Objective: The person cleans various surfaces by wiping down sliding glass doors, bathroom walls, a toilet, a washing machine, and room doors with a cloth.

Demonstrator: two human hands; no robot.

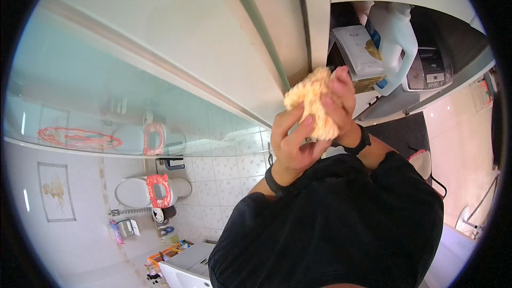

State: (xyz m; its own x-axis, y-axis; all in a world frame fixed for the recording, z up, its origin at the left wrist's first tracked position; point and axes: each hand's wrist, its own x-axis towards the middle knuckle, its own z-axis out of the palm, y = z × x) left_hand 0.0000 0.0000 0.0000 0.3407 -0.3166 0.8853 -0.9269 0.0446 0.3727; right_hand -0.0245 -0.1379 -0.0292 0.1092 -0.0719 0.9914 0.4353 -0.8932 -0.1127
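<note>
A fluffy yellow cloth (319,108), bunched up, is held between both hands in the middle of the view. My left hand (292,141) grips its lower left side, fingers and thumb pressed into it. On its right side my right hand (341,101) is wrapped round it. Each wrist has a black band. Right behind the cloth rise a cream door panel (213,37) and its frame (318,16), close to the hands; whether the cloth touches them I cannot tell.
Upper right, an open space holds a white jug (392,48), a white packet (360,48) and a grey washing machine (429,72). A glass panel (133,106) stands left, with a toilet (133,192) and a white basin (186,269) below it.
</note>
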